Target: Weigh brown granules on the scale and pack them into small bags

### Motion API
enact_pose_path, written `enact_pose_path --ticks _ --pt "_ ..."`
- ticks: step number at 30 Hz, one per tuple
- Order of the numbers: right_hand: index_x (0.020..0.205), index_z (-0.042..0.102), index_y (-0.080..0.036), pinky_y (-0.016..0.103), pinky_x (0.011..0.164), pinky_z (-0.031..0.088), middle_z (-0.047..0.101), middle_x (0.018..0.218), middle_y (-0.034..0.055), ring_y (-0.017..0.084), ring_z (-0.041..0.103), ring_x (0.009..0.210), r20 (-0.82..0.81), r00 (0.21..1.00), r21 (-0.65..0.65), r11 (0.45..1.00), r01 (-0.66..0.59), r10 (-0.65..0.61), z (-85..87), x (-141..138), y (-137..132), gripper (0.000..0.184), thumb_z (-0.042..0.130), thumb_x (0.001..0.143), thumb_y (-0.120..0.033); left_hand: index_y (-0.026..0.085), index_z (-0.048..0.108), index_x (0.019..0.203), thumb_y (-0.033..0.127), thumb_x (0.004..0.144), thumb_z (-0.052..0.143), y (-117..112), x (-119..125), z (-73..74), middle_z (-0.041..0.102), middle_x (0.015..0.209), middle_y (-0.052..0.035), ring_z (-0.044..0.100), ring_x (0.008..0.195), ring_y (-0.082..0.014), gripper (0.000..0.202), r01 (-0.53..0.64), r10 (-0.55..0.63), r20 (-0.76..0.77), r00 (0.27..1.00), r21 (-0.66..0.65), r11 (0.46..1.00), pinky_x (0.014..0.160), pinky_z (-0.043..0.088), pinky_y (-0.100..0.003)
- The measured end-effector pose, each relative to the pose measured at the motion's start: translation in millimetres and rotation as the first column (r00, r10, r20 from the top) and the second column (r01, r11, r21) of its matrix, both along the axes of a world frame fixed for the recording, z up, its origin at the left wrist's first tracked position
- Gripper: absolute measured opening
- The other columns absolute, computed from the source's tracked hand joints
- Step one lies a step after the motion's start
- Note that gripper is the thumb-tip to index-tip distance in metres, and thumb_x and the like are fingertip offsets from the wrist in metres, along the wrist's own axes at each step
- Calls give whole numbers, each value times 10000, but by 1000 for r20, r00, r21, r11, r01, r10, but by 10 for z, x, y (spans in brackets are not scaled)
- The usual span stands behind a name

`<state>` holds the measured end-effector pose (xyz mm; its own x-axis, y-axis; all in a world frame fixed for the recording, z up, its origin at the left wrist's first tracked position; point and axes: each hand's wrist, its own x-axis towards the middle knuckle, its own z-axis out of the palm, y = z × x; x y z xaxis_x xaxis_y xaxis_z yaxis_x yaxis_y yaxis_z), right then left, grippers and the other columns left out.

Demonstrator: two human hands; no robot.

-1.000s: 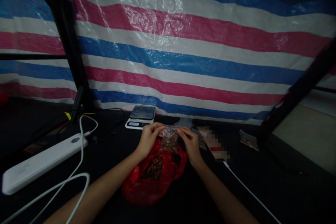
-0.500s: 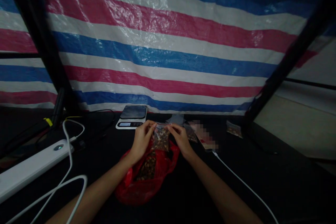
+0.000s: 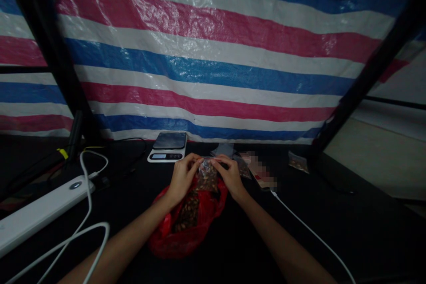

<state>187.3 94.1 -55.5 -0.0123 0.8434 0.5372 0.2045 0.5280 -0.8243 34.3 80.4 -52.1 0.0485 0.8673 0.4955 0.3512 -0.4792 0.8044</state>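
Note:
Pinched at its top edge between both hands is a small clear zip bag (image 3: 207,177), part filled with brown, seed-like pieces. My left hand (image 3: 185,175) grips the bag's upper left corner, thumb and fingers closed. At the upper right corner, my right hand (image 3: 229,175) pinches it the same way. Whether the seal is fastened cannot be made out. Below and behind the wrists, a red plastic bag (image 3: 179,244) lies with its mouth spread, and loose brown pieces (image 3: 187,214) show inside it. The zip bag hangs over the red bag's far side.
A white digital scale (image 3: 169,146) stands behind my left hand. Flat clear bags (image 3: 223,150), a filled bag (image 3: 244,169) and a blurred phone-like object (image 3: 259,171) with a white cable lie behind my right. Another filled bag (image 3: 298,162) lies farther right. A white power strip (image 3: 43,213) is at left.
Both hands and the zip bag have shifted very slightly to the right, and the fingers sit a little closer together along its top edge. The red bag stays in place.

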Motion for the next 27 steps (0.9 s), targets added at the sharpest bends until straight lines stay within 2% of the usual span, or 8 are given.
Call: enact_pose_path --ticks 4,6,12,16,19,24,27 --pt "698 655 -164 275 686 435 616 711 31 162 566 716 85 996 58 998 37 -41 2 2 -28 134 552 739 -240 168 635 850 351 812 473 9 5 -1 652 772 -21 584 706 -153 248 121 -122 -31 992 -20 992 643 419 -215" --pt "708 650 -171 280 705 434 621 728 32 165 572 731 146 987 118 992 50 -68 3 2 -46 117 557 739 -236 175 645 887 334 820 463 -5 6 5 661 837 -28 590 757 -159 251 140 -141 -60 988 -13 990 679 421 -219" --pt "680 652 -176 272 679 452 644 704 33 157 592 691 169 984 179 983 33 -64 -12 17 -35 73 600 714 -213 174 654 892 301 827 454 -58 -9 24 669 845 -31 590 739 -152 246 69 -52 -246 968 60 996 684 408 -223" --pt "696 661 -176 268 678 460 659 719 35 153 602 698 164 986 179 984 -16 -14 -8 10 -33 72 597 720 -199 155 626 745 299 825 441 -52 -14 30 608 638 -2 525 570 -117 248 48 -16 -348 937 84 995 566 369 -208" --pt "694 663 -178 277 691 449 661 716 33 156 603 704 219 975 199 980 -24 -21 19 0 -66 82 592 729 -196 154 576 696 303 832 423 -54 -9 30 551 580 21 485 530 -100 253 52 -24 -354 935 69 996 525 337 -198" --pt "671 678 -205 291 707 420 669 684 16 163 600 692 330 936 227 973 48 -123 94 64 -83 78 614 712 -191 155 598 732 316 857 383 -83 -22 35 580 617 7 512 552 -105 296 66 -17 -393 919 110 992 563 347 -207" --pt "669 683 -202 259 661 430 673 683 17 152 601 667 310 951 139 990 -29 -16 134 115 -57 110 590 728 -197 174 633 813 307 859 392 -94 -32 59 638 723 -4 570 649 -118 280 116 -76 -322 944 109 987 620 373 -202"
